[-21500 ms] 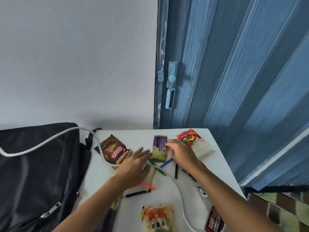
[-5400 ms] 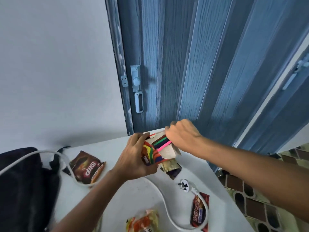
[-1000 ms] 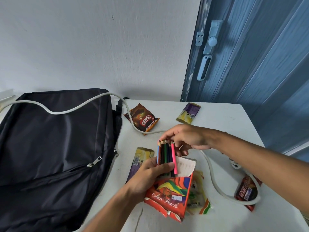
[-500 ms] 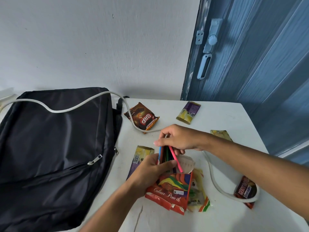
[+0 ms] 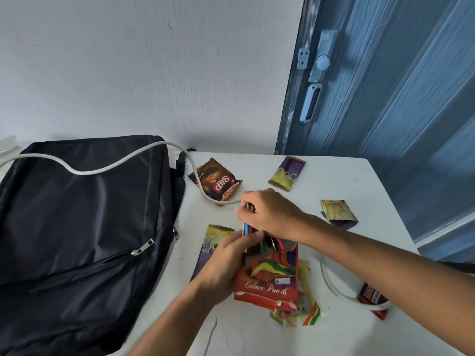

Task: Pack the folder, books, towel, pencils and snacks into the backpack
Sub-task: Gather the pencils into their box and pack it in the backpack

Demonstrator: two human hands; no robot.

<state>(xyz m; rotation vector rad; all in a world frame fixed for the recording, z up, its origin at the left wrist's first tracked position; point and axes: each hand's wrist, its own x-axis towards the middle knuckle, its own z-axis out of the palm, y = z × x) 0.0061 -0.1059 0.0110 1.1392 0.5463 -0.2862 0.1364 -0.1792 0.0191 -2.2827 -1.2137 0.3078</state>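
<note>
While the left hand point(image 5: 226, 263) is gripping the red pencil box point(image 5: 267, 281) by its left side, fingers curled around the edge and thumb lying across the open top, the right hand point(image 5: 270, 214) is bearing down on the pencils point(image 5: 248, 228) from above, its fingers bunched together over their upper ends. Blue, green, pink and dark pencils are sticking out of the box mouth between the two hands. The box is being held tilted over the white table point(image 5: 334, 181), partly covering a yellow-green snack packet point(image 5: 305, 312) that is lying beneath it.

To the left, the black backpack point(image 5: 77, 227) is lying flat on the table, its front zip point(image 5: 142, 247) looking shut; whether the main compartment is open cannot be told. A white cable point(image 5: 84, 169) is trailing over the backpack, passing across the brown Siip packet point(image 5: 218, 182) and running on behind the right hand, then showing again as a loop beside the right forearm.

Other snacks are lying loose on the table: a purple-and-yellow packet point(image 5: 288, 173) near the far edge, another point(image 5: 338, 213) beside the right forearm, a third point(image 5: 210, 242) partly under the left hand, and a dark red bar point(image 5: 371, 298) at the near right, touching the cable loop. A blue door point(image 5: 385, 86) is standing behind the table
</note>
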